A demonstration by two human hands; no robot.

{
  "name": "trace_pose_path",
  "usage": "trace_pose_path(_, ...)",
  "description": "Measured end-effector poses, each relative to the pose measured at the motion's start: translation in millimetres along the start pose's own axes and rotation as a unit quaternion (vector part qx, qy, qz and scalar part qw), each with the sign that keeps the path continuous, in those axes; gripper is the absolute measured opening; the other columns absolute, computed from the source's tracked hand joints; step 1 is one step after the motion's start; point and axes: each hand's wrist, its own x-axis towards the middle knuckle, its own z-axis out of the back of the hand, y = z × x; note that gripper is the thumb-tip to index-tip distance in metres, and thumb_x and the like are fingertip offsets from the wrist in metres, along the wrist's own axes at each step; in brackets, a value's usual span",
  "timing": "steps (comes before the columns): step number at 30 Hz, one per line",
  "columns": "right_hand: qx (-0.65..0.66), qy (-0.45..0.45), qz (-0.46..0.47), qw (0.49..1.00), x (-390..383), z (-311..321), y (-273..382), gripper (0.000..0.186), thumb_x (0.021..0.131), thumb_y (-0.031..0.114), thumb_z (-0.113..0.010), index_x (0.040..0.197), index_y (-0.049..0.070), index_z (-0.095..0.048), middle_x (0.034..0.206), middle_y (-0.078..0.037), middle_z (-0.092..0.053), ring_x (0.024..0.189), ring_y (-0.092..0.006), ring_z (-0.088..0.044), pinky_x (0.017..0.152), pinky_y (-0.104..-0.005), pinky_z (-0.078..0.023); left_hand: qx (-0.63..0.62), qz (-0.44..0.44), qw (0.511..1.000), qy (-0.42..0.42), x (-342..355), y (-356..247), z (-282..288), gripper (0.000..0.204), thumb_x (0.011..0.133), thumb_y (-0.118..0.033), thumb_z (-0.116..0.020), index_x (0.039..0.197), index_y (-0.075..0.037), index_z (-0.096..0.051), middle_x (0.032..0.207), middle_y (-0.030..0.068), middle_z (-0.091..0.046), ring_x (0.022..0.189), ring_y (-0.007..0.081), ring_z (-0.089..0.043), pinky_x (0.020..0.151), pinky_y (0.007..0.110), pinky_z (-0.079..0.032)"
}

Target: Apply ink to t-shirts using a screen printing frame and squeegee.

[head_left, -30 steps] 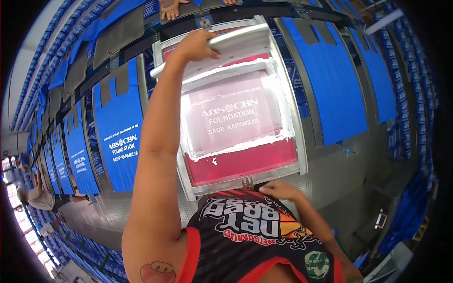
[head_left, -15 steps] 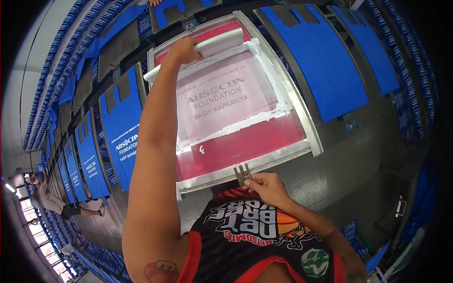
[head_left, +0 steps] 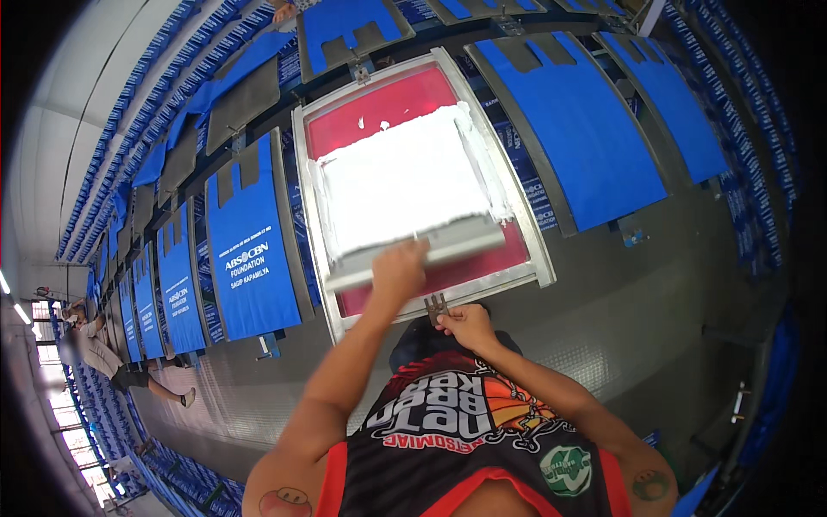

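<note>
holding the long grey squeegee (head_left: 472, 246) in the left grip (head_left: 400, 274), wrapped tight around the middle of the bar and a little blurred, just below the center of the frame; lying slantwise across the lower part of a printing screen's magenta mesh (head_left: 345, 121), with the left end of the bar set lower than the right; meeting, along its upper edge, a broad layer of white paste (head_left: 392, 177), spread over the middle of the mesh with lumpy margins at the sides; showing bare magenta in bands above and below; bordered by a silver metal rim (head_left: 538, 265); pinching a small forked bracket (head_left: 437, 308) in the right grip (head_left: 468, 328), narrow between thumb and fingers, just under the rim at lower center; wearing a dark jersey (head_left: 448, 405) with red trim at bottom center; laid flat at upper right and center left, blue bags (head_left: 590, 142) on dark boards (head_left: 567, 50); at far left, a co-worker (head_left: 102, 351) in a light top and dark shorts, on the grey floor (head_left: 560, 327)
</note>
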Motion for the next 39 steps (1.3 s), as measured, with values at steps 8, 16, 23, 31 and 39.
trace_pose_path(8, -0.001, -0.001, 0.005, 1.0, -9, 4, 11, 0.021, 0.087, 0.017, -0.065, 0.089, -0.003, -0.071, 0.075, -0.006, -0.071, 0.06, -0.0063, -0.062, 0.057, -0.022, -0.049, -0.016, 0.04, 0.992, 0.115, 109, 48, 71, 0.041, 0.07, -0.02, -0.073, 0.11, -0.017, -0.066, 0.095, 0.0149, -0.069, 0.091, 0.0361, -0.063, 0.081, 0.045, -0.051)
trace_pose_path(16, -0.065, 0.006, -0.027, 0.998, -9, 8, 23, 0.021, 0.085, 0.016, -0.068, 0.086, -0.005, -0.071, 0.074, -0.007, -0.071, 0.062, -0.0062, -0.061, 0.059, -0.0216, -0.049, 0.02, -0.075, 0.986, -0.145, 129, 101, -50, 0.024, 0.073, -0.001, -0.055, 0.095, -0.01, -0.06, 0.086, 0.0106, -0.064, 0.078, 0.0311, -0.063, 0.065, 0.044, -0.051)
trace_pose_path(23, -0.372, 0.104, -0.03, 0.922, -5, 49, 81, 0.036, 0.085, 0.041, -0.062, 0.086, 0.006, -0.073, 0.074, -0.013, -0.068, 0.069, -0.0287, -0.066, 0.066, -0.0362, -0.051, -0.036, 0.136, 0.982, 0.13, 139, 93, 92, 0.049, 0.081, -0.034, -0.065, 0.12, -0.005, -0.053, 0.094, 0.0229, -0.066, 0.088, 0.038, -0.066, 0.079, 0.048, -0.052)
trace_pose_path(31, -0.488, -0.419, 0.085, 0.761, 48, 185, 73, 0.05, 0.092, 0.044, -0.054, 0.102, -0.003, -0.067, 0.09, -0.017, -0.069, 0.087, -0.0203, -0.065, 0.079, -0.0345, -0.048, -0.633, 0.38, 0.675, -0.007, 57, 245, 61, 0.046, 0.085, -0.017, -0.067, 0.122, 0.006, -0.051, 0.104, 0.017, -0.064, 0.084, 0.0257, -0.067, 0.074, 0.039, -0.056)
trace_pose_path(39, -0.068, -0.302, -0.017, 0.951, 32, 205, 65, 0.054, 0.091, 0.048, -0.054, 0.1, -0.003, -0.068, 0.084, -0.018, -0.069, 0.082, -0.022, -0.064, 0.077, -0.0335, -0.048, -0.685, 0.34, 0.643, -0.049, 59, 187, 55, 0.049, 0.082, -0.015, -0.067, 0.122, 0.008, -0.052, 0.106, 0.02, -0.065, 0.085, 0.029, -0.067, 0.076, 0.04, -0.055)
